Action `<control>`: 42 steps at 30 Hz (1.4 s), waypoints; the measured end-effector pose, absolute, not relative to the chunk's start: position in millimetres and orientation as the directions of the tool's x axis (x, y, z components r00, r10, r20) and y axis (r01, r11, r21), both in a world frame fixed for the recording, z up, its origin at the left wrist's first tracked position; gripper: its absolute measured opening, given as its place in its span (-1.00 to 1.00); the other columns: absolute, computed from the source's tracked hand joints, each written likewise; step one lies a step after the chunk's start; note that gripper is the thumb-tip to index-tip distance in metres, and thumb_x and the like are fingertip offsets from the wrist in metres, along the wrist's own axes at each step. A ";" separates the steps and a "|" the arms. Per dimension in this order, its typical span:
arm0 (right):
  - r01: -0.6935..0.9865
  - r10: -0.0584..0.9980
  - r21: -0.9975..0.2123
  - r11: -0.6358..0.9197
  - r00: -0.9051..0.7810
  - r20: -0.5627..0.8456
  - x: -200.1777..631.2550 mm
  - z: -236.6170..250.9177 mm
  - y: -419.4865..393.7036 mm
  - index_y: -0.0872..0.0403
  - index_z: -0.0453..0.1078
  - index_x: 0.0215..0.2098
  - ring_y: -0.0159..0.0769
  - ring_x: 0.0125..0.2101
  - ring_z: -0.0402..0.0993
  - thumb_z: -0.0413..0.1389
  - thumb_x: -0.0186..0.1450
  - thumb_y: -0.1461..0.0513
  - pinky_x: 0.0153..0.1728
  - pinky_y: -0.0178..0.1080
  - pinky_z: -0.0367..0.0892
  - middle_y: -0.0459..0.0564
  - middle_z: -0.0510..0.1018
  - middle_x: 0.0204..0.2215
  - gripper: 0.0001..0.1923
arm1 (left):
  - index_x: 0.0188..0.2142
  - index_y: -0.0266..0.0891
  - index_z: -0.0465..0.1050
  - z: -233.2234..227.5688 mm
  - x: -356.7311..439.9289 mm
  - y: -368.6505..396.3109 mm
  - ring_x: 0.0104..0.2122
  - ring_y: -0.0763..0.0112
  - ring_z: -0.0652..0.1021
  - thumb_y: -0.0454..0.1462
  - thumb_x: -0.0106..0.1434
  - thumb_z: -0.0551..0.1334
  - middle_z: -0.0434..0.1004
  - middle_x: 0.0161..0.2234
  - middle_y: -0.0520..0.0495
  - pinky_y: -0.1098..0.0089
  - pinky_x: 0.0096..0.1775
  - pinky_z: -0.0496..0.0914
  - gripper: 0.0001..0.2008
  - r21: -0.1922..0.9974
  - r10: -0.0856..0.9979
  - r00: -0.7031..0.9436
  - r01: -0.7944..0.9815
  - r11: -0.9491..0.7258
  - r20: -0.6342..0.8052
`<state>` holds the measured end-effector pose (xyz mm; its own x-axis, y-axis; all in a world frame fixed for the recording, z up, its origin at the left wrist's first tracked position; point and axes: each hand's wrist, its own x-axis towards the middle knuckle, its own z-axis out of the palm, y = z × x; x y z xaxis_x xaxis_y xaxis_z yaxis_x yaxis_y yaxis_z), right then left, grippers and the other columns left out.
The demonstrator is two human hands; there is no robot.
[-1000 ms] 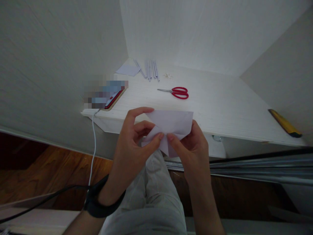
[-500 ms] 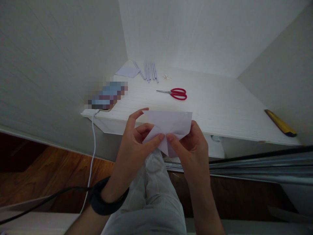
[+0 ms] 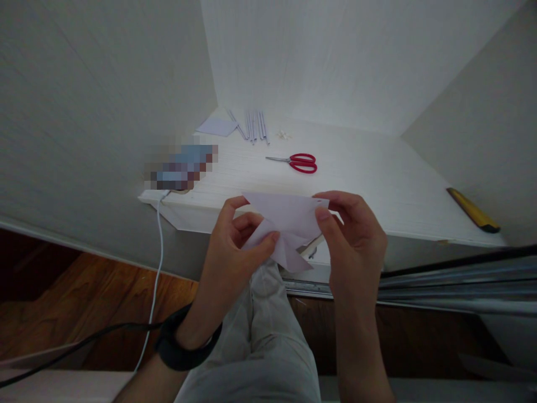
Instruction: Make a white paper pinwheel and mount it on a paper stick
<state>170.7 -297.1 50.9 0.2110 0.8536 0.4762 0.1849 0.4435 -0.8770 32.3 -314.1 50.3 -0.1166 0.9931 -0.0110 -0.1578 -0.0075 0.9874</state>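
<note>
**Both hands on a folded paper, held over the lap**

While it hangs in the air just near of the desk edge, the folded white paper [image 3: 289,224] is pinched by both hands. Left hand [image 3: 229,254] grips its left part: thumb on the near face at the centre fold, index curled over the top-left corner, other fingers behind. Right hand [image 3: 356,246] is closed on the right edge, thumb on the near face by the top-right corner, fingers wrapped round the back. The paper shows a wide flat upper panel w/ a pointed flap hanging down at the bottom centre, above the person's light trousers [image 3: 260,336]. Left wrist wears a dark band [image 3: 187,347].

On the white desk [image 3: 377,179], far of the hands: red-handled scissors [image 3: 298,162] lying flat, blades pointing left. Further back, a row of thin paper rolls [image 3: 252,124] and, just left of them, a small flat paper piece [image 3: 216,127]. Small pale bits [image 3: 284,135] sit right of the rolls. A blurred device [image 3: 180,167] rests at the desk's left near corner, w/ a white cable [image 3: 157,252] dropping off the edge. Yellow-and-black tool [image 3: 472,210] lies at the far right.
</note>
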 end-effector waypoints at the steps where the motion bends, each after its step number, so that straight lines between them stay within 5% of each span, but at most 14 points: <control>1: 0.205 0.851 -0.871 0.446 0.202 0.484 171.9 51.7 -296.5 0.00 0.39 -0.26 -0.34 -0.27 0.40 0.10 0.22 0.22 -0.31 -0.27 0.36 -0.06 0.48 -0.27 -0.89 | -0.13 -0.18 0.18 49.5 32.1 -313.9 -0.45 0.43 0.52 -0.33 -0.01 0.31 0.46 -0.45 0.09 0.44 -0.39 0.42 -0.55 0.989 0.993 -0.120 -0.144 -0.021 0.003; 14: 0.633 0.630 -0.526 0.568 0.078 0.773 172.2 58.8 -303.1 0.00 0.45 -0.36 -0.20 -0.16 0.37 0.10 0.22 0.31 -0.24 -0.11 0.38 0.03 0.41 -0.20 -0.90 | -0.34 -0.17 0.21 46.8 31.7 -314.9 -0.43 0.45 0.48 -0.36 -0.03 0.30 0.43 -0.47 0.10 0.45 -0.33 0.40 -0.70 0.991 0.967 -0.219 0.047 -0.123 0.131; 25: 0.678 0.566 -0.376 0.632 -0.072 0.822 162.6 39.9 -313.7 -0.05 0.44 -0.34 -0.20 -0.13 0.34 0.12 0.20 0.31 -0.19 -0.09 0.34 -0.01 0.37 -0.16 -0.88 | -0.25 -0.23 0.38 52.5 35.0 -315.0 -0.35 0.40 0.52 -0.34 0.05 0.25 0.53 -0.36 0.00 0.45 -0.31 0.41 -0.78 0.989 0.983 -0.170 -0.113 -0.097 0.077; 42: 0.696 0.530 -0.333 0.636 -0.080 0.844 159.2 42.4 -310.0 -0.09 0.45 -0.32 -0.23 -0.17 0.37 0.14 0.18 0.36 -0.17 -0.10 0.30 -0.05 0.44 -0.20 -0.80 | -0.29 -0.25 0.45 56.0 36.8 -315.5 -0.29 0.34 0.55 -0.35 0.05 0.27 0.57 -0.30 -0.04 0.39 -0.26 0.45 -0.82 0.988 0.985 -0.166 -0.131 -0.076 0.054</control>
